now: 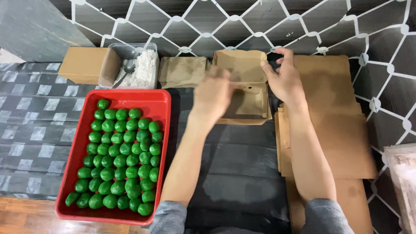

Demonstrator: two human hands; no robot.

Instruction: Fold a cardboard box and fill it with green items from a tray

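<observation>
An open brown cardboard box (248, 93) with its lid tipped back lies at the middle of the dark table. My left hand (212, 93) is blurred and hovers over the box's left side, fingers loosely curled, apparently touching its edge. My right hand (282, 78) rests at the box's right edge by the lid, fingers spread and bent. Whether either hand grips the cardboard is unclear.
A red tray (160, 102) of several green balls (123, 158) sits at the left. Behind it stand a clear tub of white shreds (143, 69) with a spoon (128, 68), a brown box (82, 65) and a brown bag (183, 71). Flat cardboard sheets (342, 130) are stacked at the right.
</observation>
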